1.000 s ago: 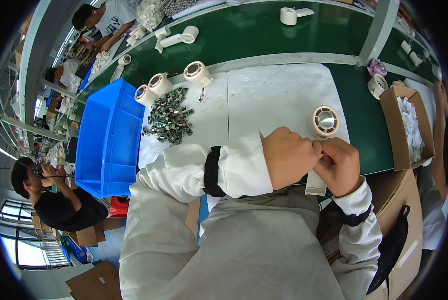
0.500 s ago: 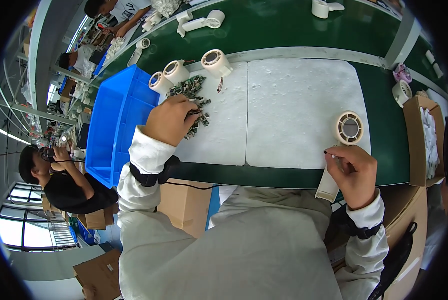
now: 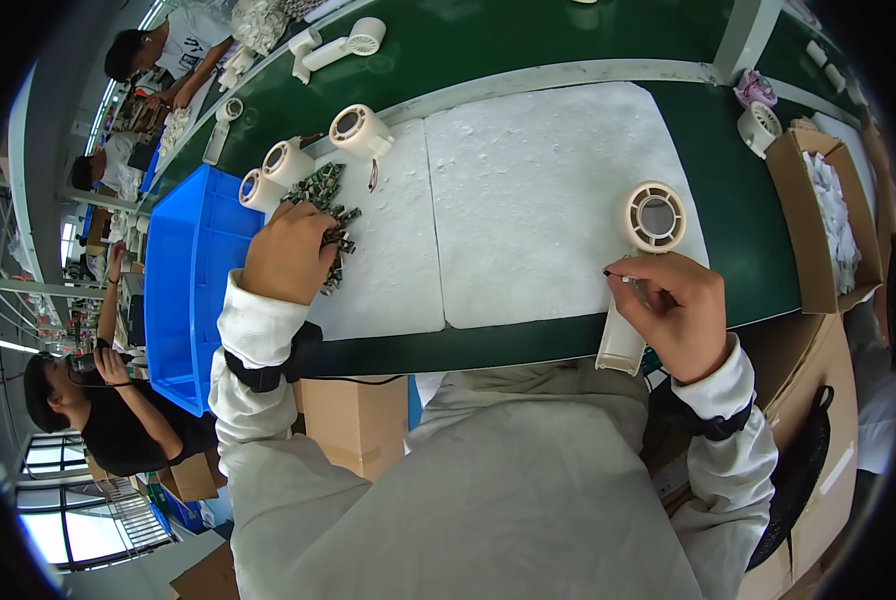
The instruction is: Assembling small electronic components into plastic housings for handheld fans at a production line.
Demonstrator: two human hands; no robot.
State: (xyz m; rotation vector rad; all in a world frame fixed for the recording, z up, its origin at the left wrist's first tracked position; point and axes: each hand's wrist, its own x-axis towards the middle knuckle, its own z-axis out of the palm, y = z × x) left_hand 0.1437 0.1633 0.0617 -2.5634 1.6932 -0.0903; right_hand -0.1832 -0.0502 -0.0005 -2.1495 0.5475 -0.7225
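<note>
My left hand [image 3: 290, 250] is at the near side of a pile of small green circuit boards [image 3: 316, 188]. Its fingers are curled and pinched into the boards; what is between the fingertips is hidden. My right hand [image 3: 683, 305] pinches a small dark-tipped piece [image 3: 609, 273] between thumb and forefinger. Under that hand lies a white handheld fan body, its round ring head [image 3: 656, 217] on the white mat and its handle [image 3: 621, 343] reaching past the table's near edge. The hand partly covers the handle.
Three white fan heads [image 3: 360, 130] stand behind the boards. A blue divided bin [image 3: 178, 290] is at left. White mats [image 3: 558, 200] cover the green table. At right, a cardboard box [image 3: 808, 240] holds white pieces. Co-workers are at far left, one holding a camera [image 3: 101, 362].
The whole view has shifted, so the table things sit further left in the picture. Both hands keep nearly the same places, the left at the boards and the right over the fan handle.
</note>
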